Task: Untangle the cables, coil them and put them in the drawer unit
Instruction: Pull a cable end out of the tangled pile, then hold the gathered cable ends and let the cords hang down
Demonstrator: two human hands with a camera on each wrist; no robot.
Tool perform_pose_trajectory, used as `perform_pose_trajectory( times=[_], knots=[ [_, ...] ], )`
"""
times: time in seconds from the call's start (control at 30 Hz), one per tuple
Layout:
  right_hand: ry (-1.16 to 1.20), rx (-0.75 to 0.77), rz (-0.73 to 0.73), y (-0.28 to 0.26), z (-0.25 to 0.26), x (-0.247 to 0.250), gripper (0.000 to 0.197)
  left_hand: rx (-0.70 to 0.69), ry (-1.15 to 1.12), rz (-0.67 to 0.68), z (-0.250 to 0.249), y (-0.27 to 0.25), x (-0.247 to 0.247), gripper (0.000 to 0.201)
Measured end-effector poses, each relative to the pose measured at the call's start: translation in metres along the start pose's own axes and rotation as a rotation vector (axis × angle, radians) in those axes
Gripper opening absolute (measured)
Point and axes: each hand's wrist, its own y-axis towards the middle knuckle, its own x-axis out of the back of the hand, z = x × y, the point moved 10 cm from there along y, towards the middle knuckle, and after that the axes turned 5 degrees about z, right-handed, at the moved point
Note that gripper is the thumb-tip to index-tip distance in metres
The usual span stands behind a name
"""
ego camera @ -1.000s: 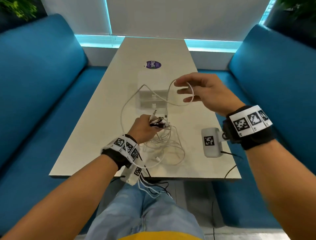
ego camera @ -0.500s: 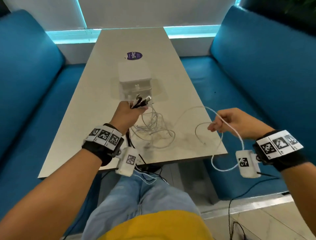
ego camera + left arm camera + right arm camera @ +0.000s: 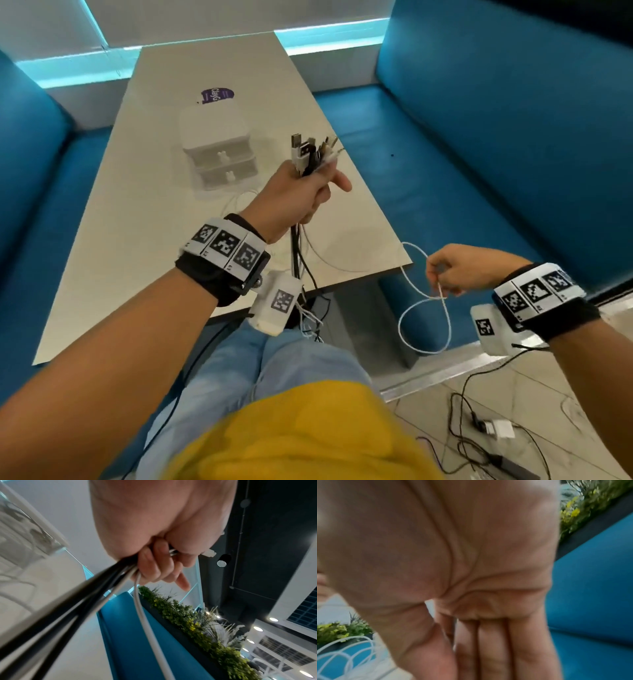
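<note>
- Up goes the left hand (image 3: 301, 195) since half a second ago, from just over the tabletop to well above it, lifting the tangle that was lying on the table so the cords now hang from the fist.
- Fingers of that hand are curled tight round the cable bundle (image 3: 310, 156); the left wrist view shows black and white cords (image 3: 96, 588) squeezed in the fist, index finger poking out loose.
- Above the grip, the plugs fan out: USB ends, dark and pale, pointing up and away.
- Below the grip, the cords drop past the wrist, over the near table edge and down toward the lap.
- Right hand (image 3: 462, 270) has dropped lower and sits off the table's near right corner, beyond the edge, over the blue bench (image 3: 479, 154).
- It pinches a single white cable (image 3: 424, 301) between thumb and fingertips in the head view; the right wrist view is blurred, showing palm and fingers (image 3: 496, 649) lying nearly straight, so the pinch itself cannot be read there.
- From that pinch, 1 loop hangs down below the hand, and the other run leads back over the table corner toward the left fist.
- Drawer unit (image 3: 219, 150), white, 2 drawers, both closed, stands on the table (image 3: 137, 222) beyond and left of the left hand's grip, apart from it.
- Purple sticker (image 3: 216, 96) lies past the drawer unit.
</note>
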Motion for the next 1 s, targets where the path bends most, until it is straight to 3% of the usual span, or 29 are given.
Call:
perform_pose_trajectory(
  times=[0.13, 0.23, 0.3, 0.37, 0.47, 0.53, 0.57, 0.67, 0.8, 0.9, 1.0],
  knots=[
    [0.064, -0.109, -0.127, -0.008, -0.033, 0.008, 0.028, -0.031, -0.012, 0.065, -0.013, 0.008, -0.035, 0.042],
    [0.11, -0.07, -0.321, -0.014, -0.037, 0.027, 0.031, -0.042, 0.019, 0.118, -0.016, 0.013, -0.062, 0.042],
    [0.174, 0.007, -0.364, -0.012, -0.034, 0.027, 0.025, -0.039, 0.034, 0.135, -0.015, 0.016, -0.076, 0.044],
    [0.294, 0.071, -0.344, -0.007, -0.031, 0.017, 0.022, -0.026, 0.023, 0.138, -0.012, 0.02, -0.087, 0.047],
    [0.504, 0.198, -0.234, 0.001, -0.013, -0.007, 0.039, -0.001, -0.016, 0.144, -0.005, 0.024, -0.102, 0.051],
    [0.497, 0.272, -0.144, 0.009, 0.007, -0.028, 0.041, 0.017, -0.082, 0.13, -0.002, 0.026, -0.108, 0.049],
    [0.441, 0.281, -0.098, 0.015, 0.014, -0.043, 0.032, 0.021, -0.114, 0.116, -0.002, 0.027, -0.109, 0.047],
    [0.281, 0.2, -0.064, 0.039, 0.002, -0.082, 0.005, 0.014, -0.133, 0.126, -0.002, 0.03, -0.112, 0.051],
    [0.172, -0.102, -0.071, 0.063, -0.072, -0.117, 0.02, 0.027, -0.079, 0.177, -0.001, 0.028, -0.111, 0.055],
    [0.178, -0.187, 0.033, 0.06, -0.097, -0.141, 0.01, 0.033, -0.021, 0.195, 0.003, 0.027, -0.111, 0.054],
    [0.1, -0.192, -0.059, 0.058, -0.103, -0.118, 0.047, 0.049, 0.01, 0.21, 0.01, 0.026, -0.114, 0.056]
  ],
)
